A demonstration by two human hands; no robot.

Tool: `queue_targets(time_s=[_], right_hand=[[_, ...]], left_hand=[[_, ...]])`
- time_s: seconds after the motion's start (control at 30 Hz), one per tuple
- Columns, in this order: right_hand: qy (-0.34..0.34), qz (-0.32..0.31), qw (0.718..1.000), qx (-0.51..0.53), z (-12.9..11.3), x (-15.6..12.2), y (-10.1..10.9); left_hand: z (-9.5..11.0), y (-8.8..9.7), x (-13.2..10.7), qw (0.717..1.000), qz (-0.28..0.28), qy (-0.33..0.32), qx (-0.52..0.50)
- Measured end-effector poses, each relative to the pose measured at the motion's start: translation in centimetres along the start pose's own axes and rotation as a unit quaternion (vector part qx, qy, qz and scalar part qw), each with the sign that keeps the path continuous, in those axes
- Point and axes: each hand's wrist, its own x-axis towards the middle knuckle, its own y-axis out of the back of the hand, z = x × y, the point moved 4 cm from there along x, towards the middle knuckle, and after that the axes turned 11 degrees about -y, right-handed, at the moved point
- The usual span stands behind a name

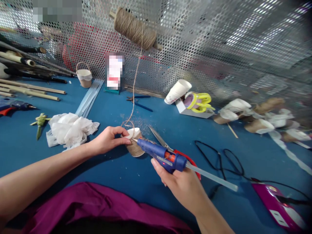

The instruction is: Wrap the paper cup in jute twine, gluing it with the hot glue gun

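My right hand (180, 182) grips a blue hot glue gun (156, 151), a clear glue stick (214, 177) jutting from its back end. The gun's nozzle meets the upper rim of a small paper cup (135, 149) wrapped in brown twine. With thumb and fingertips, my left hand (112, 139) pinches that cup's rim on its left side. A loose twine strand (136, 74) runs down from a spool (134, 27) and loops at the cup. Behind the gun lie scissors (159, 138) with red handles, partly hidden.
White lace (71, 130) lies left, near a finished twine basket (84, 78). Pliers (141, 102) rest behind the cup. Stacked paper cups (177, 91) stand beside a white box (192, 110). A black cord (219, 159) leads to a purple power strip (278, 204). Perforated metal (92, 42) closes the back.
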Motion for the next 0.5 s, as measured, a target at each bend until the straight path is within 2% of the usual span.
queue_targets(time_s=[0.3, 0.5], right_hand=[[-0.013, -0.004, 1.0, 0.001, 0.1, 0.2, 0.5], [-0.054, -0.013, 0.998, 0.029, 1.2, 0.5, 0.7]], left_hand=[[0.2, 0.1, 0.0, 1.0, -0.005, -0.016, 0.015], [0.2, 0.1, 0.0, 0.999, -0.016, -0.022, 0.019]])
